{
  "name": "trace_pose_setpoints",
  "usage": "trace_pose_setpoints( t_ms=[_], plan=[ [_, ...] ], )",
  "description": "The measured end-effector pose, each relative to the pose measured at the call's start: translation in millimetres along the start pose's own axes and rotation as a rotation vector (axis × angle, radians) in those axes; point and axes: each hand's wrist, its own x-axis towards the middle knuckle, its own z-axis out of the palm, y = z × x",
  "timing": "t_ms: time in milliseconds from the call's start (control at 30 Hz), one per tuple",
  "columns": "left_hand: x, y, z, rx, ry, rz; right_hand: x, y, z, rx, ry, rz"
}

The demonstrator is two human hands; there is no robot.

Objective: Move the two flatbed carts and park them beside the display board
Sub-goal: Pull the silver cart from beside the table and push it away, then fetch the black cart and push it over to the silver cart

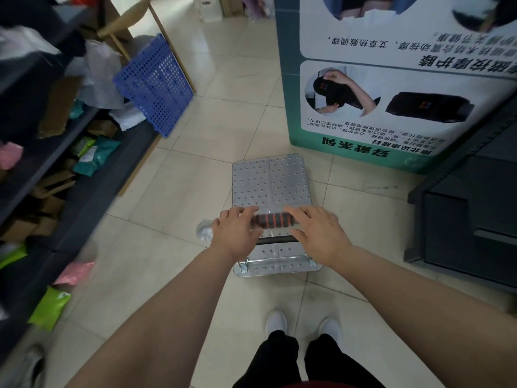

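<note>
Both hands, left hand (233, 233) and right hand (316, 233), rest on the flatbed cart's (270, 186) handle (272, 220), fingers draped over rather than clenched. It looks like the parking step: nose it on, just beside the display board (391, 88).

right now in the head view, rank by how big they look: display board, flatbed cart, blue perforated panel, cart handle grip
1. display board, cropped by the frame
2. flatbed cart
3. blue perforated panel, close to the cart, so unsure
4. handle grip

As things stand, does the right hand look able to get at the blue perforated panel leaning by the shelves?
Probably not. The right hand is on the cart handle, while the blue perforated panel leans against the shelving far ahead on the left, with bare floor between. The person would likely have to step forward first.
</note>
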Motion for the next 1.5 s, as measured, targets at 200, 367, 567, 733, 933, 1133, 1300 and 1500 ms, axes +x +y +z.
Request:
trace_pose_setpoints(
  t_ms=[200, 367, 567, 733, 933, 1133, 1300, 1500],
  plan=[
    [1.7, 46.6, -7.1, 0.063, -0.017, 0.245, -41.7, 22.2, -12.1, 0.026, 0.060, 0.188],
    [5.5, 81.4, -0.7, 0.161, -0.079, 0.539, -96.9, 30.2, -7.0, 0.044, 0.109, 0.483],
    [-22.4, 121.1, 38.4, 0.298, -0.204, 0.872, -212.8, 9.7, 23.9, 0.176, 0.143, 0.861],
    [-73.9, 167.2, 74.6, 0.556, -0.391, 1.081, -336.6, -23.7, 56.6, 0.254, 0.162, 1.209],
    [-179.7, 243.8, 107.3, 0.699, -0.411, 1.390, -465.6, -82.9, 89.8, 0.297, 0.290, 1.568],
    [-332.8, 288.4, 151.2, 0.761, -0.421, 1.691, -587.4, -157.1, 131.6, 0.369, 0.463, 1.827],
    [-478.4, 284.4, 204.3, 0.831, -0.515, 1.829, -692.7, -236.0, 182.2, 0.444, 0.566, 1.990],
    [-653.2, 255.5, 262.4, 0.926, -0.601, 2.020, -816.2, -334.4, 247.9, 0.535, 0.628, 2.236]
  ],
)
